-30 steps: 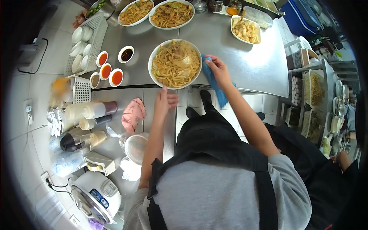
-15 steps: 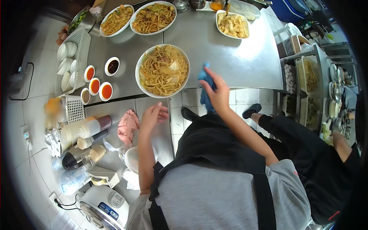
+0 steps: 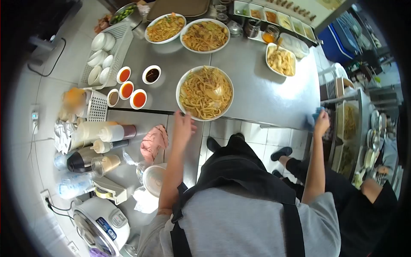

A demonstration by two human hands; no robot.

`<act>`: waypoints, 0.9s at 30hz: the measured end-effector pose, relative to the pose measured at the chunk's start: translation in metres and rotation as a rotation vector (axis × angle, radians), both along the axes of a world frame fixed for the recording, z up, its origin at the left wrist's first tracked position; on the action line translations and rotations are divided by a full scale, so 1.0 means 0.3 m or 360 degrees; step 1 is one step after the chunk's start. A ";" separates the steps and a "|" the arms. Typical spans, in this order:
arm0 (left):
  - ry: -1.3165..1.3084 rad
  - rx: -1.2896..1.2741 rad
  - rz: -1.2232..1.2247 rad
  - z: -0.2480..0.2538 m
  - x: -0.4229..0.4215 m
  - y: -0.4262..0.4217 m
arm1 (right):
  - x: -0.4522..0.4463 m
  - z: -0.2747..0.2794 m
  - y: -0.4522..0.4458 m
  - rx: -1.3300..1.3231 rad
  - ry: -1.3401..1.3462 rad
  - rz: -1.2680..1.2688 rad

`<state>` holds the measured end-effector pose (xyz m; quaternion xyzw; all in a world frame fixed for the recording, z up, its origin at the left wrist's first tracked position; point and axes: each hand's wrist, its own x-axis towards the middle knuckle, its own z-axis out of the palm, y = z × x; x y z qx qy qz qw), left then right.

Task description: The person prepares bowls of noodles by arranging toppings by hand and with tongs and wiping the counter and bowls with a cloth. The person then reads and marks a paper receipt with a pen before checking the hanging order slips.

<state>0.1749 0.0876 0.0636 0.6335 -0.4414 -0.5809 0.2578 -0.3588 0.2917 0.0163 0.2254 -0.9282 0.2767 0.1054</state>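
Note:
A white bowl of noodles (image 3: 204, 93) sits at the front edge of the steel table (image 3: 252, 103). Close against its lower left rim is my left hand (image 3: 184, 127), fingers apart, holding nothing. My right hand (image 3: 322, 123) is at the table's front right corner, its fingers closed on a blue cloth (image 3: 315, 116). Two more noodle dishes, one oval (image 3: 165, 28) and one wider (image 3: 205, 36), stand at the back. Small sauce cups, among them a dark one (image 3: 152, 75) and a red one (image 3: 138, 99), lie left of the bowl.
A square bowl of pale food (image 3: 281, 61) stands at the back right. On the left are a basket of white bowls (image 3: 116, 47), squeeze bottles (image 3: 112, 133), a pink cloth (image 3: 154, 143) and a rice cooker (image 3: 100, 222). A person in black (image 3: 364, 218) is at the right.
My right hand has carried the blue cloth from beside the bowl to the table's right corner. My left hand stays near the bowl's lower left rim. The camera view has shifted.

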 end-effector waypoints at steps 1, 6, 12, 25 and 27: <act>0.0027 -0.0031 0.0001 -0.016 -0.022 0.014 | 0.096 0.039 -0.082 -0.0062 -0.0070 0.0163; 0.0092 -0.0140 0.0035 -0.054 -0.048 -0.007 | 0.566 0.043 -0.575 -0.0295 -0.1108 0.0854; 0.0014 -0.0212 -0.0046 -0.061 -0.014 -0.071 | 0.892 0.097 -0.849 -0.0280 -0.1338 0.1193; -0.0596 -0.0801 -0.1044 -0.025 -0.014 -0.548 | 0.942 0.132 -1.336 0.0567 -0.1487 0.2440; -0.0683 -0.0883 -0.1023 0.041 -0.080 -0.595 | 0.945 0.127 -1.360 0.0609 -0.1169 0.2549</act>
